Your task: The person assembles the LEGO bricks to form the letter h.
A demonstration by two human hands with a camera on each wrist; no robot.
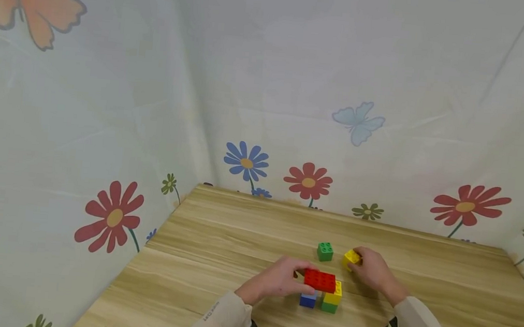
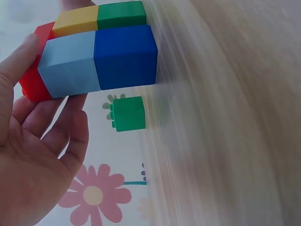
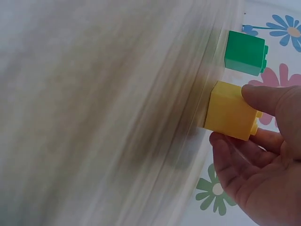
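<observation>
My left hand (image 1: 277,279) grips a flat red toy brick (image 1: 320,281) between thumb and fingers. Beneath that brick stand two short stacks: a light blue block (image 2: 70,64) on a dark blue block (image 2: 126,57), and a yellow block (image 1: 333,294) on a green block (image 1: 329,308). The red brick lies across the tops of both stacks. To the right, my right hand (image 1: 376,271) pinches a separate yellow block (image 3: 230,110) by its sides, at the tabletop. Its studs face up, partly behind my fingers.
A single green block (image 1: 325,251) stands on the wooden table (image 1: 217,243), behind the stacks and left of the yellow block in my right hand. A pale curtain (image 1: 269,81) printed with flowers and butterflies borders the table's back and left edges.
</observation>
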